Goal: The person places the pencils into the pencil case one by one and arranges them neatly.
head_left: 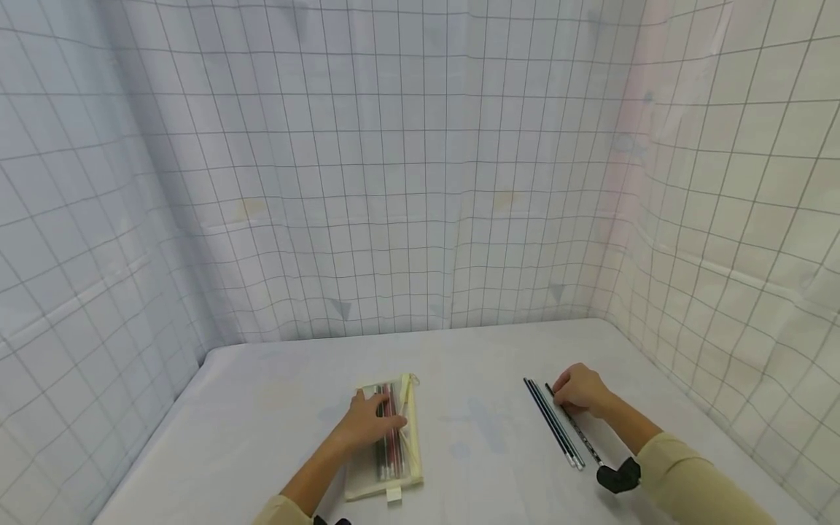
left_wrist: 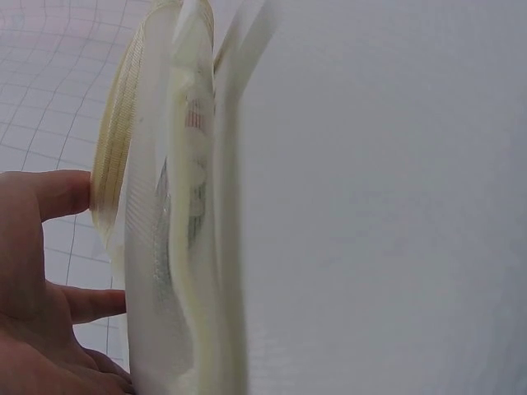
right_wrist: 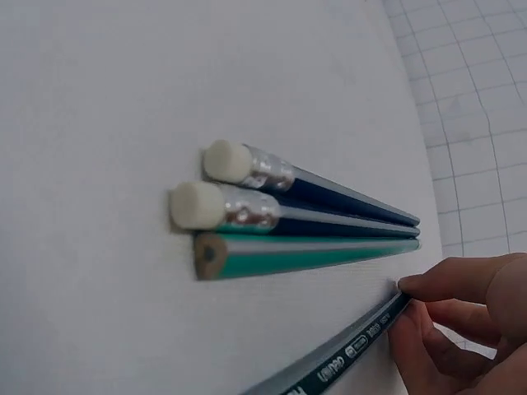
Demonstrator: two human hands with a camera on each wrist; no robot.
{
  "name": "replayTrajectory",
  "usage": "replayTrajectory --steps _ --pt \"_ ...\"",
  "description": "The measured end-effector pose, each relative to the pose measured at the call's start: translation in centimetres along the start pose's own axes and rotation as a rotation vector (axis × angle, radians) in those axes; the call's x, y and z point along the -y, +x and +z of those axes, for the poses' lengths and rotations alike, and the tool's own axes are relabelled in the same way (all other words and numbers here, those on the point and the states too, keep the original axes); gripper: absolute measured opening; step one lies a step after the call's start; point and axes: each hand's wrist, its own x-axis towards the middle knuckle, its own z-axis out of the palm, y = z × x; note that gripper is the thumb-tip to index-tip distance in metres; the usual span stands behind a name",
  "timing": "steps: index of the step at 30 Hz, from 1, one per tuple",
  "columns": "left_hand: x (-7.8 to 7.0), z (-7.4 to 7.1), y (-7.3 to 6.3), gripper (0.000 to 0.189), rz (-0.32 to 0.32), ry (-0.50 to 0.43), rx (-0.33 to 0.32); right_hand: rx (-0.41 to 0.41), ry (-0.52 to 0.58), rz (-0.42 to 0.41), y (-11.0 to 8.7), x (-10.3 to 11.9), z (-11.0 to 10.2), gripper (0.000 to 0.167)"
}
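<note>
A translucent pencil pouch with a pale yellow edge and zip lies left of the middle of the table. Several pencils show through it. My left hand rests on the pouch, fingers spread; in the left wrist view, two fingertips touch its side. Over on the right, my right hand pinches a dark green pencil with white lettering between thumb and fingers near its far end. Beside that pencil, two dark blue pencils with white erasers and a teal pencil lie side by side.
Everything lies on a table covered with a white cloth. White sheets with a dark grid hang behind the table and on both sides. A black wrist strap piece sits at my right sleeve.
</note>
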Motion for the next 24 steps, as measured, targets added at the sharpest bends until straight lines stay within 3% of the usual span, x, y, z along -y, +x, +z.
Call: replayTrajectory --steps 5,11,16,24 --pt "0.0 0.0 0.0 0.077 0.001 -0.001 0.002 0.04 0.158 0.058 0.3 0.6 -0.6 0.021" --pt "0.1 0.0 0.1 0.077 -0.006 0.007 -0.006 0.12 0.343 0.064 0.4 3.1 -0.1 0.03" --pt "0.0 0.1 -0.1 0.076 0.003 0.014 -0.006 0.159 0.407 0.064 0.6 4.9 1.4 0.035" --pt "-0.1 -0.1 -0.3 0.076 0.006 0.004 -0.002 0.153 0.435 0.047 1.3 6.8 3.7 0.036"
